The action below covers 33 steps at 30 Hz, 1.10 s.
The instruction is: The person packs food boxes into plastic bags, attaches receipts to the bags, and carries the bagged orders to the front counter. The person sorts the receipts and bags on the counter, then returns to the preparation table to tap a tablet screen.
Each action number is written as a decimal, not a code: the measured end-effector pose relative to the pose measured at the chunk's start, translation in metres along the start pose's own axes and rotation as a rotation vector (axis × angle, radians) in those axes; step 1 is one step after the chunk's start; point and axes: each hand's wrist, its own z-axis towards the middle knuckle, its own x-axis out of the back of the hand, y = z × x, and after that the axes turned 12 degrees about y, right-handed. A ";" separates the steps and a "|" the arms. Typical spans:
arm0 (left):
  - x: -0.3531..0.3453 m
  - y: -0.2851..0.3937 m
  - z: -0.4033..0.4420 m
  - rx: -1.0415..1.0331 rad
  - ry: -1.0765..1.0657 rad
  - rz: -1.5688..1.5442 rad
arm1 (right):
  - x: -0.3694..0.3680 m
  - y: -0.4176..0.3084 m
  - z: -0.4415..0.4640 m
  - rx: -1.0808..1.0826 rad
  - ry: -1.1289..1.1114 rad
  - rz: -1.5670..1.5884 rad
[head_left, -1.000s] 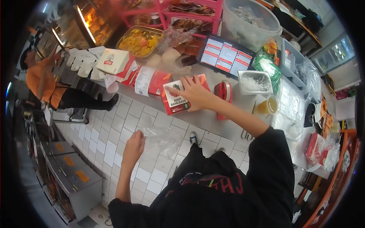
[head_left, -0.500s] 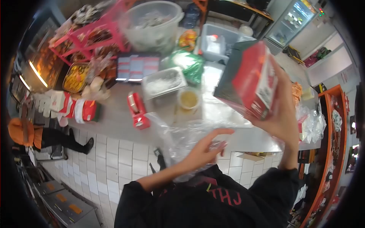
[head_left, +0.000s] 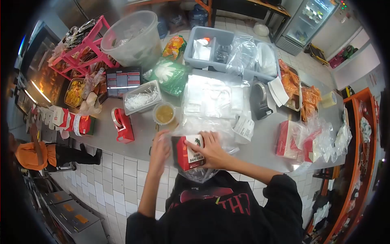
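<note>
Clear plastic formed the thin bag (head_left: pixel 202 176) the left hand (head_left: pixel 161 149) pinched; corners of the red-and-white cardboard box (head_left: pixel 189 155), gripped by the right hand (head_left: pixel 213 153), risked tearing it.

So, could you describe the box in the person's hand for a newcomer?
Find the long grey counter, then its edge nearest the camera. There the right hand holds a red and white box. The other red boxes sit on the counter, while this one is in hand.
</note>
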 end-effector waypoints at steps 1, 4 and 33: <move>0.015 -0.001 -0.003 -0.005 0.012 0.000 | -0.012 0.004 -0.012 0.009 0.000 0.009; 0.031 0.005 -0.028 -0.167 -0.160 0.473 | -0.025 -0.003 -0.036 -0.050 -0.317 -0.393; 0.048 0.044 -0.063 -0.240 -0.173 0.560 | -0.059 0.401 0.303 -0.318 0.236 -0.452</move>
